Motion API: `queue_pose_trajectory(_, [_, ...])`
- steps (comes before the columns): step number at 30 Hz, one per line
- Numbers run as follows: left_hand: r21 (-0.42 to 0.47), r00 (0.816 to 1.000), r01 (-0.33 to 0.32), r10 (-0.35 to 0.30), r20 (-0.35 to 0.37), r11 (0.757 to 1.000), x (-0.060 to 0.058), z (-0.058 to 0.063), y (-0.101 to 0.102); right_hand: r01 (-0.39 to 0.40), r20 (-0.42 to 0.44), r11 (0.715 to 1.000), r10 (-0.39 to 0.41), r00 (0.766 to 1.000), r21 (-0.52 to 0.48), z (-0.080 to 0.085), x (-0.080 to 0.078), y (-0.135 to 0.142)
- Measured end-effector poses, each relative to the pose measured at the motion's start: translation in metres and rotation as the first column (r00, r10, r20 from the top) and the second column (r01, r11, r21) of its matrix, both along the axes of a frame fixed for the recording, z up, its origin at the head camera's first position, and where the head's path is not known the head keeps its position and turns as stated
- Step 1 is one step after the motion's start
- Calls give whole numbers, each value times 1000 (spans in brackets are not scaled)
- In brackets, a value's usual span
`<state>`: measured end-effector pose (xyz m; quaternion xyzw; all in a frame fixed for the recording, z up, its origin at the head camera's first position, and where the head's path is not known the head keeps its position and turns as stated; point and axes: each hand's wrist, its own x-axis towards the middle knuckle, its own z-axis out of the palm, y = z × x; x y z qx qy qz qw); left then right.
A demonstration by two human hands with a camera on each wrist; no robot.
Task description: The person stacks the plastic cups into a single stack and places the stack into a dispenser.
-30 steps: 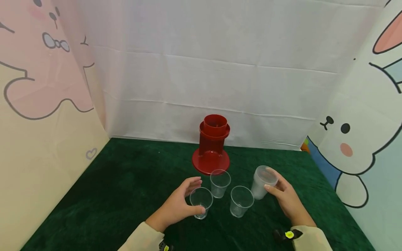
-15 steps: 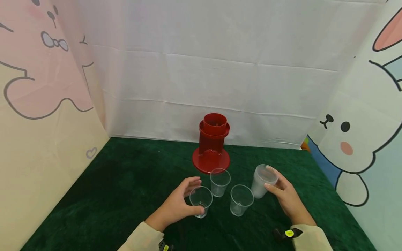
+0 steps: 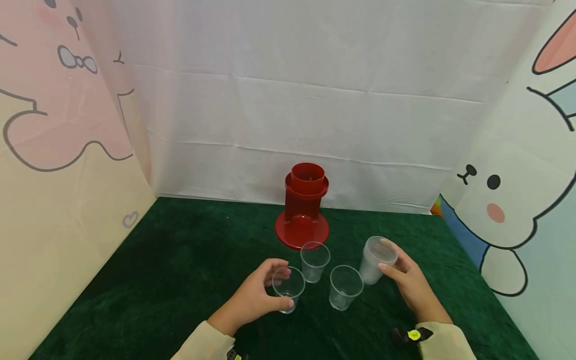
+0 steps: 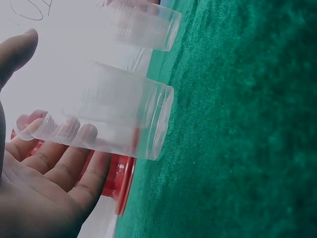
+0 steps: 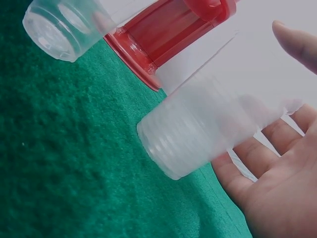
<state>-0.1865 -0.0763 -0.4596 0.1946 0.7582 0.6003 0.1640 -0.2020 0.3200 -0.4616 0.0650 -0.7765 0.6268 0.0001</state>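
Two upright cups [image 3: 346, 289] stand on the tabletop [image 3: 180, 280] between the left hand [image 3: 254, 296], which curves round another single cup [image 3: 289, 286], and the right hand [image 3: 408, 284], which grasps the nested stack [image 3: 371, 265].

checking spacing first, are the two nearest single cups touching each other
Apart: the head view shows green cloth between the left cup and the right cup.

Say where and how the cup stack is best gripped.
The stack is probably best gripped round its wall just below the rims, from the right: it stands mouth-up and widens upward, so the rims should resist slipping. A loose cup stands close on its left; the right hand is on its right.
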Motion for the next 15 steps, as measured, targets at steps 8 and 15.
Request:
queue_pose_trajectory(8, [29,1000,4,-4,-8,1000,0,2,2,-5,0,1000,5,1000,17,0,1,1])
queue_pose_trajectory(15, [74,1000,10,-11,11,997,0,2,2,-16,-27,999,16,999,28,0,1,3])
